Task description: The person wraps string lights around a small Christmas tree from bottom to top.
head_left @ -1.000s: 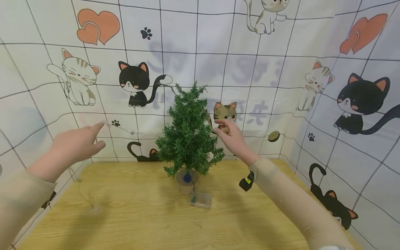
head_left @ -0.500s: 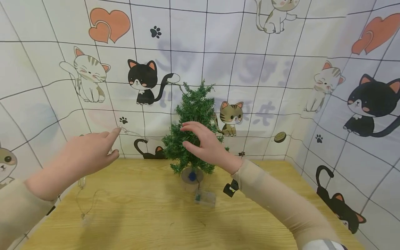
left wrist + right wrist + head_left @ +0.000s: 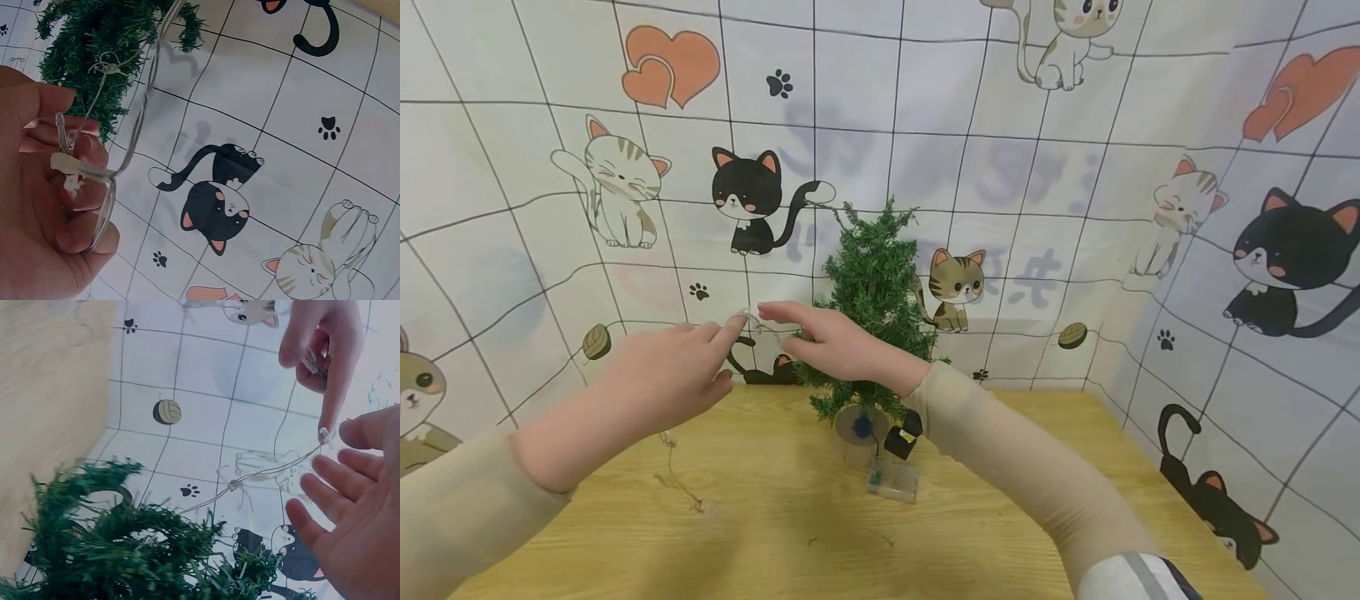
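Note:
A small green artificial Christmas tree (image 3: pixel 874 258) stands at the back of the table, its lower part partly behind my right hand. My left hand (image 3: pixel 662 379) holds thin clear string lights (image 3: pixel 132 144) in its curled fingers, the index finger pointing forward. From that fingertip the wire runs to the tree, with a knotted bulb cluster (image 3: pixel 234 485) midway. A loose end (image 3: pixel 676 477) dangles below the left hand. My right hand (image 3: pixel 835 343) is in front of the tree, fingers loosely spread and holding nothing, its fingertips right by the left index fingertip and the wire.
A clear battery box (image 3: pixel 892 482) lies on the wooden table (image 3: pixel 820 567) in front of the tree's round base (image 3: pixel 854 429). A black wrist camera (image 3: pixel 903 436) hangs under the right wrist. Cat-patterned cloth (image 3: pixel 865 67) encloses the back and sides.
My right hand has moved left from the tree's right side, across its front, to the left index fingertip. The left hand has moved right with the string lights.

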`<state>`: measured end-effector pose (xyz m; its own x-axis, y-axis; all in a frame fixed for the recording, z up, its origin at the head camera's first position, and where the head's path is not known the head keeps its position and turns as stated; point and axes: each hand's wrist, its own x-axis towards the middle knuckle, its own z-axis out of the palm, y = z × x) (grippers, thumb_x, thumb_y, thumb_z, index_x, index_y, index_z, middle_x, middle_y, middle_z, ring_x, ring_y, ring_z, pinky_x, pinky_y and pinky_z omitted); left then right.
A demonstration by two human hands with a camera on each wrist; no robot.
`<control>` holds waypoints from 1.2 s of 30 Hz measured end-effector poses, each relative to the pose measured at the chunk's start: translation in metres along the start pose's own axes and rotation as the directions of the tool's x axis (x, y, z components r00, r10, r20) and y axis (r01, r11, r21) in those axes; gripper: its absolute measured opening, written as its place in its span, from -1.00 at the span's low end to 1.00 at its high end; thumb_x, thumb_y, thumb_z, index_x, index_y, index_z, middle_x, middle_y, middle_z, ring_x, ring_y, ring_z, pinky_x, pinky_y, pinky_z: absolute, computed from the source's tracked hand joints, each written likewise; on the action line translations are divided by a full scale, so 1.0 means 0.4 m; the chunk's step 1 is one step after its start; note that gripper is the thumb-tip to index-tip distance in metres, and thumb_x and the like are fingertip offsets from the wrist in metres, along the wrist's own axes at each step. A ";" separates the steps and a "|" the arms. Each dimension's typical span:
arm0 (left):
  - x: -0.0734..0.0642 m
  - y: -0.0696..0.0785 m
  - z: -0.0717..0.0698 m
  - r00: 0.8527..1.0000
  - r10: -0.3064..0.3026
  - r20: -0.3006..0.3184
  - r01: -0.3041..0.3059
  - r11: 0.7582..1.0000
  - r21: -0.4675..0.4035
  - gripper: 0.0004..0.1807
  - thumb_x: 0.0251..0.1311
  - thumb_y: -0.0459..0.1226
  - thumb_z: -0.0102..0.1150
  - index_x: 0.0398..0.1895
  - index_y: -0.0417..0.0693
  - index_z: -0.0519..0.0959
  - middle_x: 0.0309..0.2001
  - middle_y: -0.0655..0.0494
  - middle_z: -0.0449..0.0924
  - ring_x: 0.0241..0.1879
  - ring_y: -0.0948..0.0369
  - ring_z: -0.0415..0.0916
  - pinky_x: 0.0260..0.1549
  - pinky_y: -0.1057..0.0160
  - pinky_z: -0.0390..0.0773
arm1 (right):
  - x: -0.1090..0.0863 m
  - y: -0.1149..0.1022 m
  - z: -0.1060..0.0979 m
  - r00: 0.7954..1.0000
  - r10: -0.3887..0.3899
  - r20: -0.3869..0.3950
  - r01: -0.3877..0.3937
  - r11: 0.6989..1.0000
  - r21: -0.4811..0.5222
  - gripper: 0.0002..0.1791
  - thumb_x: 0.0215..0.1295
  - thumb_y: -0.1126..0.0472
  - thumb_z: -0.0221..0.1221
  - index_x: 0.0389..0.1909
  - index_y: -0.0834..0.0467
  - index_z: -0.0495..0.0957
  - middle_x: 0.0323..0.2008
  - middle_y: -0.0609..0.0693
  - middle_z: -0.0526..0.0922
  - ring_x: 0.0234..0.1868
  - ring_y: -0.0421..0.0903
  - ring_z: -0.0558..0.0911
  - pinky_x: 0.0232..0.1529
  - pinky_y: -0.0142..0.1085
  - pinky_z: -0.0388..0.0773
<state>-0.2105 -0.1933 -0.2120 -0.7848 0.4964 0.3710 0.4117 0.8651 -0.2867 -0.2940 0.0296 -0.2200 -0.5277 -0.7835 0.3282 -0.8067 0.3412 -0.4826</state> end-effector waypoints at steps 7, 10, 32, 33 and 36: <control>0.023 0.023 -0.007 0.994 0.062 -0.090 -0.060 0.998 0.020 -0.32 0.10 -0.21 0.21 0.35 -0.20 0.37 -0.49 0.20 0.39 -0.58 0.22 0.29 -0.82 0.29 0.15 | 0.034 0.012 -0.026 0.995 0.103 -0.001 -0.102 0.993 0.066 -0.40 0.44 0.14 0.08 0.46 -0.01 0.19 0.20 -0.03 0.50 0.20 -0.22 0.45 0.09 -0.31 0.43; 0.029 0.029 -0.008 0.990 0.079 -0.121 -0.077 0.997 0.025 -0.32 0.10 -0.23 0.21 0.35 -0.18 0.37 -0.52 0.22 0.35 -0.62 0.24 0.22 -0.83 0.30 0.12 | 0.035 0.025 -0.034 0.992 0.125 -0.018 -0.123 0.991 0.053 -0.53 0.42 0.14 0.11 0.32 0.03 0.39 0.03 -0.08 0.61 0.05 -0.23 0.54 -0.01 -0.35 0.48; -0.022 0.044 0.021 0.961 0.199 -0.192 -0.193 0.980 0.051 -0.59 0.03 -0.19 0.31 0.03 0.05 0.62 -0.54 0.24 0.28 -0.66 0.27 0.20 -0.85 0.33 0.06 | -0.086 0.075 0.009 0.996 0.060 0.062 -0.059 0.998 -0.024 -0.80 0.43 0.19 0.10 -0.10 0.12 0.67 -0.30 -0.09 0.70 -0.41 -0.19 0.61 -0.34 -0.37 0.50; -0.026 0.046 0.028 0.961 0.203 -0.188 -0.197 0.979 0.049 -0.60 0.03 -0.19 0.32 0.01 0.05 0.63 -0.54 0.24 0.29 -0.66 0.28 0.20 -0.85 0.33 0.06 | -0.091 0.077 0.019 0.996 0.061 0.065 -0.059 0.998 -0.033 -0.80 0.43 0.19 0.10 -0.11 0.12 0.67 -0.31 -0.08 0.70 -0.43 -0.23 0.59 -0.36 -0.37 0.49; -0.044 0.052 0.052 0.965 0.203 -0.168 -0.200 0.979 0.036 -0.60 0.02 -0.17 0.33 0.00 0.08 0.64 -0.55 0.26 0.27 -0.67 0.30 0.18 -0.84 0.34 0.07 | -0.103 0.087 0.051 0.997 0.049 0.064 -0.043 0.995 -0.091 -0.81 0.43 0.19 0.11 -0.11 0.10 0.67 -0.29 -0.06 0.71 -0.49 -0.29 0.53 -0.39 -0.38 0.45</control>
<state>-0.1977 -0.1857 -0.2427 -0.5955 0.6669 0.4479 0.5437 0.7450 -0.3864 -0.2948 0.0629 -0.2669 -0.5485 -0.7975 0.2512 -0.8040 0.4205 -0.4205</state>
